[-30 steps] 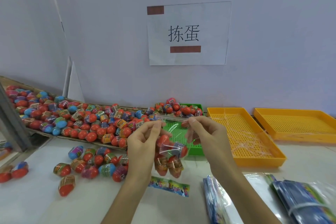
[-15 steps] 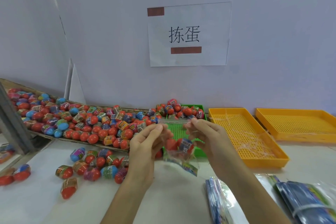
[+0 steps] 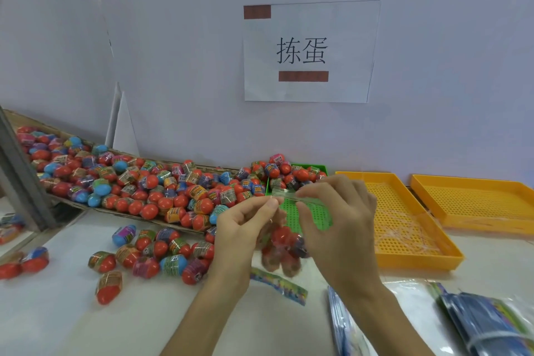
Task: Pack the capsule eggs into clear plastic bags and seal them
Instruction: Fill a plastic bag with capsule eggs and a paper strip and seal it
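At the far left, a long shallow tray [image 3: 34,121] slopes along the wall, heaped with capsule eggs [image 3: 138,182], mostly red with some blue. In front of it a loose cluster of eggs [image 3: 156,251] lies on the white counter [image 3: 86,321].

Near the middle, the left hand [image 3: 242,228] is raised above the counter, its thumb and forefinger pressed together on the left end of the top edge of a clear plastic bag [image 3: 284,248]. The bag hangs between the two hands, blurred, with several red eggs inside. Under it a colourful printed strip [image 3: 278,286] lies flat on the counter. Behind the hands sits a green perforated tray [image 3: 313,211] with more eggs piled at its back.

The right hand [image 3: 338,225] pinches the right end of the same top edge, its other fingers curled.

Further right, two yellow perforated trays [image 3: 404,220] sit side by side, and a stack of printed bags [image 3: 485,324] lies at the lower right corner.
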Tool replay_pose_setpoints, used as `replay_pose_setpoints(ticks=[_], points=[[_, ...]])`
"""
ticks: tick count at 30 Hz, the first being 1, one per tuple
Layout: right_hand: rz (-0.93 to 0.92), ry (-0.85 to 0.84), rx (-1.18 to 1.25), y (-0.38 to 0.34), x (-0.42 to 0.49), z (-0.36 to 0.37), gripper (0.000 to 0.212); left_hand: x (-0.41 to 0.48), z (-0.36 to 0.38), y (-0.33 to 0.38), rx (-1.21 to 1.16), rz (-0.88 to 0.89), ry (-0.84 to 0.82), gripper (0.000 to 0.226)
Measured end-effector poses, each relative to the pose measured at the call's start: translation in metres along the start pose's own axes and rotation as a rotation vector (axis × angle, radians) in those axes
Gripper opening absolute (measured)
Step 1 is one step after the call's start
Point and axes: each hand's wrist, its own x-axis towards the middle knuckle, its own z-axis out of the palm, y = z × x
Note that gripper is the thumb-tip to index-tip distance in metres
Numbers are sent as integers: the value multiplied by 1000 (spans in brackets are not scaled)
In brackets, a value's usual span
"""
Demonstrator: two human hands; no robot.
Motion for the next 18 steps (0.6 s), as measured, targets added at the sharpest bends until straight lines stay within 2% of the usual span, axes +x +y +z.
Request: replay_pose_setpoints(ticks=[2,7,13,18], points=[[-80,4,9,-4,-1,1,8,-2,2,1,31,38,-26,22],[-57,-31,47,-4,-1,-2,10,-3,2,3,135,187,9,11],[-12,-92,72,0,1,-4,15,-8,6,3,287,331,36,19],[-12,-75,73,1,1,-2,14,-11,8,5,375,393,20,24]])
